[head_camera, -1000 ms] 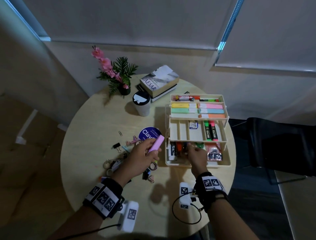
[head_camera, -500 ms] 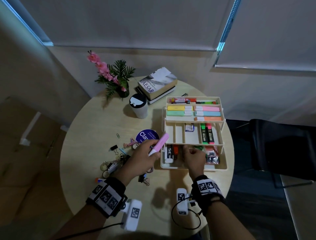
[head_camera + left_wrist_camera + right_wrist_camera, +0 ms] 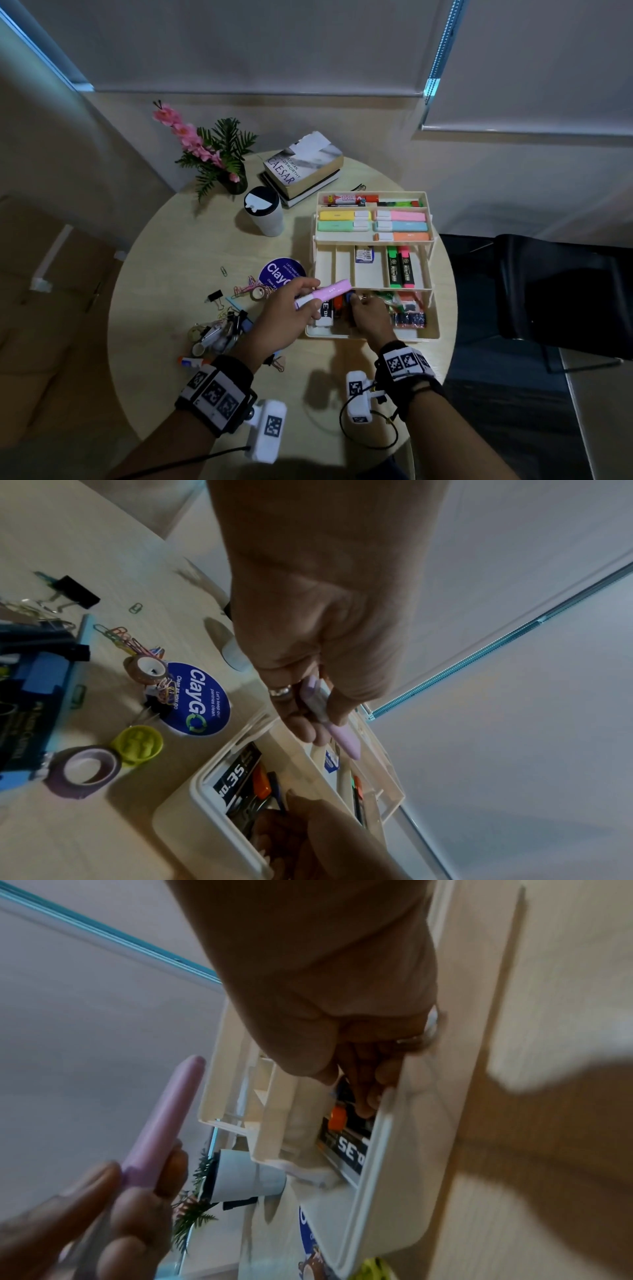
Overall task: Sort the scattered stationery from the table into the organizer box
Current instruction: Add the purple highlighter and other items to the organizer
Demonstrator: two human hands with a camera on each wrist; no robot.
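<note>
The cream three-tier organizer box [image 3: 371, 337] stands open on the right of the round table. My left hand [image 3: 305, 301] grips a pink highlighter [image 3: 330, 290] just above the box's left edge; the same highlighter [image 3: 344, 741] points over the middle tray. My right hand [image 3: 356, 303] reaches into the bottom compartment. Its curled fingers [image 3: 365, 1096] pinch what looks like a blue pen [image 3: 276, 788] beside an orange item. Scattered clips, tape rolls and pens [image 3: 219, 332] lie to the left of the box.
A lidded cup [image 3: 265, 212], stacked books [image 3: 303, 168] and a flower pot [image 3: 219, 154] stand at the back. A purple round sticker [image 3: 279, 272] lies by the box. A black chair [image 3: 565, 291] sits past the table's right edge.
My left hand has carried the pink highlighter rightward, from beside the sticker to over the box's left edge. My right hand has stayed in the bottom compartment.
</note>
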